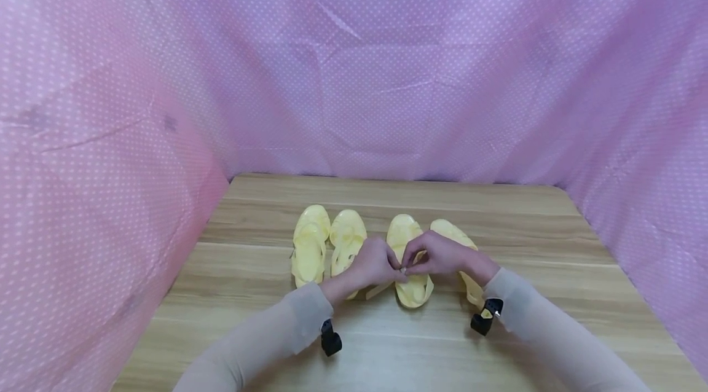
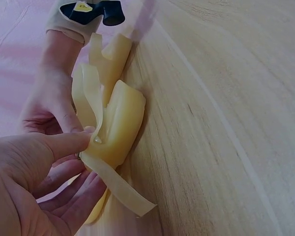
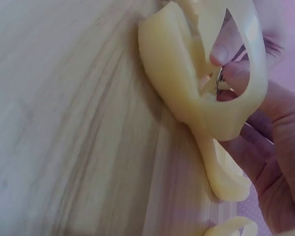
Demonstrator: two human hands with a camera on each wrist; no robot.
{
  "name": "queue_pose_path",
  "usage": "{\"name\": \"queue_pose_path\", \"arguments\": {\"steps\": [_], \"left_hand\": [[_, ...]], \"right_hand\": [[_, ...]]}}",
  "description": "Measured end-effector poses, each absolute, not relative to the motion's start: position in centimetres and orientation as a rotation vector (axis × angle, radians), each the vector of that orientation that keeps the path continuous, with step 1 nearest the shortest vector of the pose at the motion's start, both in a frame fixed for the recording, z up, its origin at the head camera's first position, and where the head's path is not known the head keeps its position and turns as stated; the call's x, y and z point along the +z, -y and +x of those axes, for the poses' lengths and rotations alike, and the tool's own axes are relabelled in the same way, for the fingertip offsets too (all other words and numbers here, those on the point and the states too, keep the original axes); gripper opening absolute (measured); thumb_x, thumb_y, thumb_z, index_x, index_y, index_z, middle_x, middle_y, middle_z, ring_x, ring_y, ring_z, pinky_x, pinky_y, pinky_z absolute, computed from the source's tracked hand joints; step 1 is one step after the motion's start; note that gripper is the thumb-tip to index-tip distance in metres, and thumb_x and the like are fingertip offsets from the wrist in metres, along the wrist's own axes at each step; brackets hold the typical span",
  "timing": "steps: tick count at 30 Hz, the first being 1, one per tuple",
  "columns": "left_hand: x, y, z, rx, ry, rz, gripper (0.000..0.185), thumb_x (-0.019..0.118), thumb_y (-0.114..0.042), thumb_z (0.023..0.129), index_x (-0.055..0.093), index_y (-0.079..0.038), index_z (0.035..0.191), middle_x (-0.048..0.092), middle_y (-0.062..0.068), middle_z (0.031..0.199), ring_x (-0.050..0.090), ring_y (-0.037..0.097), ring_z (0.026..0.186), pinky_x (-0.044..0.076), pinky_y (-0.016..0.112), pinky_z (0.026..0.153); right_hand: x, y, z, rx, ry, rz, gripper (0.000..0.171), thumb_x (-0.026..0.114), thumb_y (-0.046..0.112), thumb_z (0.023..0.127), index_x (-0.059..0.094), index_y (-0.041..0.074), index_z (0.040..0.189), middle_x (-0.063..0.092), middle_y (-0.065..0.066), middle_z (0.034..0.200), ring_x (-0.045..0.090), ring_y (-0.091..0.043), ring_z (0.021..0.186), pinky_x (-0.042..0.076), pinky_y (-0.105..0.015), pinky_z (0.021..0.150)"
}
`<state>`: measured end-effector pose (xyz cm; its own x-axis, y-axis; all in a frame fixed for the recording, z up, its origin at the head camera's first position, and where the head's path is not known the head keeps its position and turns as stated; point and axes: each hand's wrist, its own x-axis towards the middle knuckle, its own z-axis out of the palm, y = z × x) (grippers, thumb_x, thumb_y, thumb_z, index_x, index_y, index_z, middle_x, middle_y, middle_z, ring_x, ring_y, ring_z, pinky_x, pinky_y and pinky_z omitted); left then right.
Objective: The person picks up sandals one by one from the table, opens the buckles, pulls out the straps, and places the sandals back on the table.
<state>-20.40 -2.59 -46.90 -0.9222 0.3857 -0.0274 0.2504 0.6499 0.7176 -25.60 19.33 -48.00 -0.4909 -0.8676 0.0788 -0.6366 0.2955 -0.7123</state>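
Four pale yellow soft plastic sandals lie in a row on the light wooden table (image 1: pixel 498 220), toes pointing away from the person, in two pairs: a left pair (image 1: pixel 329 244) and a right pair. Both hands meet over the third sandal from the left (image 1: pixel 410 257), at its heel end. The left hand (image 1: pixel 376 264) pinches the sandal's thin yellow ankle strap (image 2: pixel 91 105) between thumb and fingers, and the strap's loose end (image 2: pixel 120 189) trails toward the table. The right hand (image 1: pixel 442 255) pinches the same strap at its small metal buckle (image 3: pixel 220 78) (only partly seen between the fingertips). Pink dotted cloth (image 1: pixel 354 72) walls the table on three sides.
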Motion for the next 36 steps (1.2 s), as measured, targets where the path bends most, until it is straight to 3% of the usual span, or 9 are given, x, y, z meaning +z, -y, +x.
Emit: {"name": "queue_pose_path", "arguments": {"steps": [10,17,27,36], "left_hand": [[-47.1,2.4,-20.3,1.126,-2.686,0.531,0.016,0.098,-0.021,0.074,0.084,-0.015,0.069,0.074,-0.009,0.060,0.053,-0.002,0.055,0.044,0.016,0.053],[-47.3,2.3,-20.3,1.144,-2.693,0.537,0.018,0.098,-0.019,0.073,0.082,-0.016,0.065,0.070,-0.011,0.056,0.051,-0.002,0.054,0.043,0.016,0.052],[-47.1,2.3,-20.2,1.104,-2.701,0.561,0.019,0.098,-0.021,0.075,0.082,-0.015,0.066,0.070,-0.011,0.056,0.052,-0.002,0.050,0.044,0.015,0.050],[-46.8,2.2,-20.3,1.125,-2.689,0.542,0.020,0.099,-0.018,0.074,0.081,-0.014,0.064,0.070,-0.009,0.056,0.051,-0.001,0.049,0.043,0.016,0.049]], "right_hand": [[-47.4,-19.4,-25.5,-0.909,-2.230,-1.350,0.005,0.075,0.013,0.100,0.072,0.008,0.100,0.076,0.001,0.099,0.073,-0.008,0.100,0.064,-0.031,0.086],[-47.4,-19.3,-25.4,-0.923,-2.241,-1.245,0.003,0.076,0.015,0.100,0.074,0.014,0.100,0.077,0.004,0.099,0.073,-0.004,0.097,0.063,-0.028,0.085],[-47.1,-19.2,-25.8,-0.907,-2.202,-1.261,0.007,0.075,0.012,0.099,0.072,0.006,0.101,0.075,0.002,0.099,0.071,-0.005,0.100,0.062,-0.032,0.088],[-47.5,-19.0,-26.3,-0.927,-2.217,-1.236,0.008,0.070,0.011,0.102,0.076,0.016,0.100,0.078,0.005,0.099,0.070,-0.002,0.096,0.061,-0.029,0.088]]}}
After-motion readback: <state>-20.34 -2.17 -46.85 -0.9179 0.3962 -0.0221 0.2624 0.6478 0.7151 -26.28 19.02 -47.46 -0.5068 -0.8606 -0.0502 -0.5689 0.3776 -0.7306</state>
